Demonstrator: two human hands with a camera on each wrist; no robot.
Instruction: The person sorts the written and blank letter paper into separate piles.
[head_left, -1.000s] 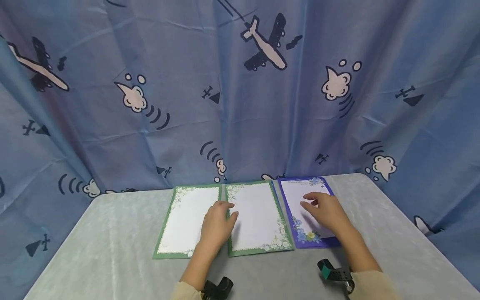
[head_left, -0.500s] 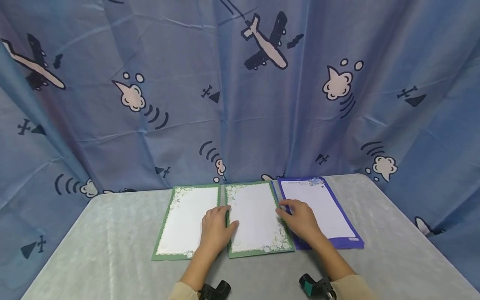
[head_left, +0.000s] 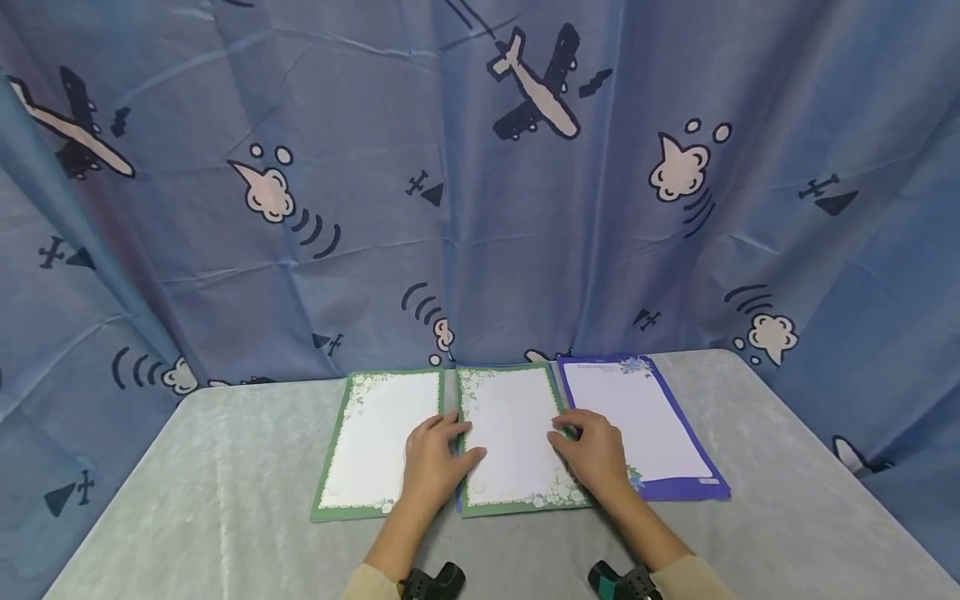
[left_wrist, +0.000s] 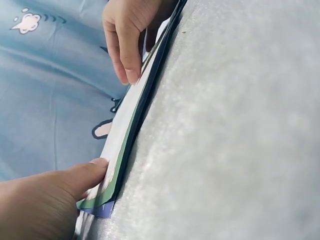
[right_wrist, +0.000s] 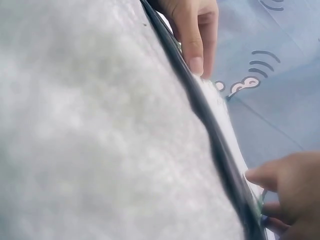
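The middle stack of bordered stationery paper (head_left: 510,437) lies between my two hands, a green flowered sheet on top. In the head view my left hand (head_left: 433,462) holds the stack's left edge, its thumb over the white part. My right hand (head_left: 597,454) holds the right edge, thumb on top and fingers bent at the border. In the left wrist view a purple corner (left_wrist: 104,210) sticks out beneath the green border, and the left fingers are hidden behind the hand. In the right wrist view the right thumb (right_wrist: 257,176) lies on the paper.
Another green-bordered sheet (head_left: 378,442) lies to the left, close beside the left hand. A purple-bordered sheet (head_left: 637,417) lies at the right, partly behind the right hand. All rest on a pale grey cloth-covered table (head_left: 247,483), with a blue patterned curtain (head_left: 360,208) behind.
My right hand has moved left from above the purple sheet to the middle stack's right edge. A purple edge now shows at the stack's lower left. The left hand stays nearly in place.
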